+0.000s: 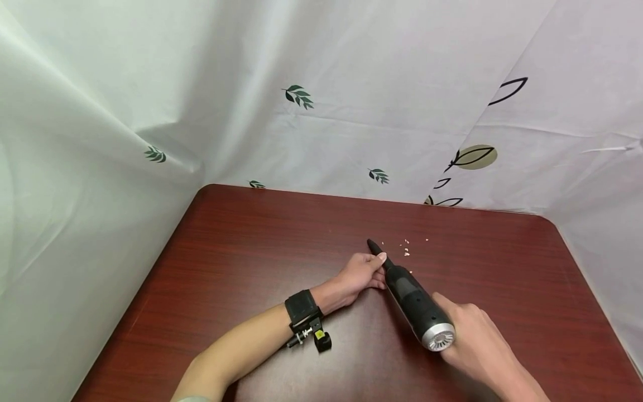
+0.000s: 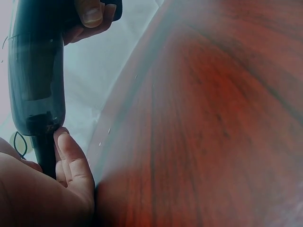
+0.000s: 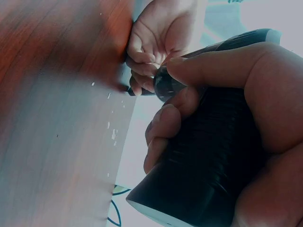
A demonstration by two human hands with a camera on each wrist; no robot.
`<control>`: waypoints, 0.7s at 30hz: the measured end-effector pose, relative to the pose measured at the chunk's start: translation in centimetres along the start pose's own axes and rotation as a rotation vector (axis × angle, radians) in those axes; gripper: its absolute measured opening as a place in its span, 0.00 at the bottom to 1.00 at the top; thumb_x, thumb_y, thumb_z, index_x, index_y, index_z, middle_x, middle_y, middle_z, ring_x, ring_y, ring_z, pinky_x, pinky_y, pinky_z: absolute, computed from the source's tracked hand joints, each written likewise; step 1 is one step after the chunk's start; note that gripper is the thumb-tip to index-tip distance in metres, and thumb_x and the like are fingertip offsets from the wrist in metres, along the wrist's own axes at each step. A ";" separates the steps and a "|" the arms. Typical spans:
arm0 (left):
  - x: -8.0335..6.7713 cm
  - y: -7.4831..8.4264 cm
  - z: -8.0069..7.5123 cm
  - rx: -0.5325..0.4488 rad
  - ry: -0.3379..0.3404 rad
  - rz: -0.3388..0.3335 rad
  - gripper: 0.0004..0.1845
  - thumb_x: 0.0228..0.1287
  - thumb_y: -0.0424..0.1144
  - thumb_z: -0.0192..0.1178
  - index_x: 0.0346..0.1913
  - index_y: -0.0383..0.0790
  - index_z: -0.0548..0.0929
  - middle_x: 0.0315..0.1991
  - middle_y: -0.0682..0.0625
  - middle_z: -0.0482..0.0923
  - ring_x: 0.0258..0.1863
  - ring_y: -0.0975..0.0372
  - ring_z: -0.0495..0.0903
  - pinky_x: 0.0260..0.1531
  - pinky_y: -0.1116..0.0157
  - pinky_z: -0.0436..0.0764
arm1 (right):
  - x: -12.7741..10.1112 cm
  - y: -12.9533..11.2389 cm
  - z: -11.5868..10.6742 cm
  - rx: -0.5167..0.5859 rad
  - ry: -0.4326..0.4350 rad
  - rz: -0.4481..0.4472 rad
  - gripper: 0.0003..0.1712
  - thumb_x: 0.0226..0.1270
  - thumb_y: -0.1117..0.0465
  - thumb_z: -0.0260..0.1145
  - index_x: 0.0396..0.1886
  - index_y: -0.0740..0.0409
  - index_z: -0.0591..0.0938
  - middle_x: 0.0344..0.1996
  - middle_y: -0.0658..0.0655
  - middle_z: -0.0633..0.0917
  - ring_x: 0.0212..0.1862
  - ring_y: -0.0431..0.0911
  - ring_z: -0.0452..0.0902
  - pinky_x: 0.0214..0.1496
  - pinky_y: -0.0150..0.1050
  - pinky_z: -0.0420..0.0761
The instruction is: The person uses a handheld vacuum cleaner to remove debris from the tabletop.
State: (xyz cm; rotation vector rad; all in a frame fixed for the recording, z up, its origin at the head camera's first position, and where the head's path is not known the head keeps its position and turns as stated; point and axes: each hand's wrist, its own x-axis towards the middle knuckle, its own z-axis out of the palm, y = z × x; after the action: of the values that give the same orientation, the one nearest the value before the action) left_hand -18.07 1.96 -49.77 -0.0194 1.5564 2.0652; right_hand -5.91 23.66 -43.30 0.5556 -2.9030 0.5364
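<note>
Gripping a black handheld vacuum near the middle of the table, I close my right hand around its rear body while my left hand pinches the nozzle beside white crumbs. From my left wrist, fingers curl against the nozzle. From my right wrist, my fingers wrap the ribbed body.
</note>
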 end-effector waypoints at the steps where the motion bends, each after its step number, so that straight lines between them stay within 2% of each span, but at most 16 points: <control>1: 0.0 0.0 0.0 0.003 0.003 0.003 0.18 0.86 0.42 0.53 0.45 0.27 0.82 0.29 0.46 0.81 0.26 0.63 0.82 0.28 0.71 0.84 | 0.1 0.0 0.0 0.000 -0.007 0.007 0.28 0.36 0.71 0.77 0.35 0.43 0.75 0.16 0.35 0.65 0.20 0.35 0.62 0.23 0.35 0.65; 5: -0.3 0.0 0.2 0.018 0.016 0.014 0.17 0.86 0.41 0.53 0.43 0.29 0.81 0.29 0.47 0.80 0.25 0.63 0.82 0.27 0.71 0.84 | -0.2 -0.2 -0.2 -0.012 -0.024 0.015 0.28 0.36 0.70 0.77 0.36 0.43 0.75 0.16 0.35 0.66 0.21 0.34 0.63 0.23 0.36 0.66; 8: -1.1 -0.1 0.7 0.023 0.011 0.016 0.15 0.86 0.39 0.53 0.41 0.31 0.81 0.30 0.46 0.79 0.24 0.63 0.81 0.27 0.71 0.84 | -1.1 -0.6 -0.6 -0.021 -0.049 0.037 0.28 0.37 0.70 0.77 0.35 0.42 0.74 0.17 0.34 0.65 0.21 0.33 0.61 0.24 0.34 0.65; 11: -2.4 -0.2 1.3 0.038 -0.022 0.011 0.15 0.85 0.40 0.54 0.39 0.33 0.79 0.30 0.47 0.78 0.24 0.62 0.80 0.28 0.70 0.84 | -2.5 -1.1 -1.1 -0.007 -0.125 0.108 0.27 0.42 0.67 0.79 0.36 0.40 0.74 0.16 0.34 0.65 0.20 0.31 0.61 0.25 0.33 0.64; 13: -3.4 -0.2 1.6 0.067 -0.052 0.003 0.15 0.86 0.41 0.53 0.38 0.34 0.78 0.29 0.47 0.78 0.24 0.62 0.80 0.29 0.70 0.84 | -3.5 -1.2 -1.4 0.006 -0.198 0.161 0.28 0.41 0.65 0.81 0.38 0.40 0.74 0.17 0.36 0.66 0.21 0.31 0.62 0.25 0.33 0.64; 18: -5.5 -0.8 2.0 0.096 -0.117 -0.032 0.17 0.86 0.40 0.52 0.36 0.34 0.78 0.27 0.47 0.80 0.23 0.63 0.81 0.30 0.69 0.86 | -5.8 -0.9 -1.7 0.051 -0.422 0.287 0.29 0.51 0.45 0.82 0.46 0.42 0.75 0.20 0.40 0.70 0.23 0.32 0.64 0.25 0.34 0.64; 21: -6.4 -1.2 2.1 0.096 -0.129 -0.033 0.17 0.86 0.40 0.52 0.36 0.33 0.77 0.27 0.46 0.81 0.23 0.63 0.82 0.30 0.68 0.86 | -6.6 -0.8 -1.6 0.064 -0.489 0.319 0.32 0.55 0.32 0.78 0.47 0.41 0.74 0.22 0.39 0.70 0.24 0.31 0.65 0.25 0.33 0.65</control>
State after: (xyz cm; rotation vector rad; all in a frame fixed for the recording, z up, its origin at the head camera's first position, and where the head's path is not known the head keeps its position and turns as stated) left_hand -11.48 1.37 -48.05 0.1209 1.5632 1.9249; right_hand 0.59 25.70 -42.83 0.2537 -3.4838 0.6053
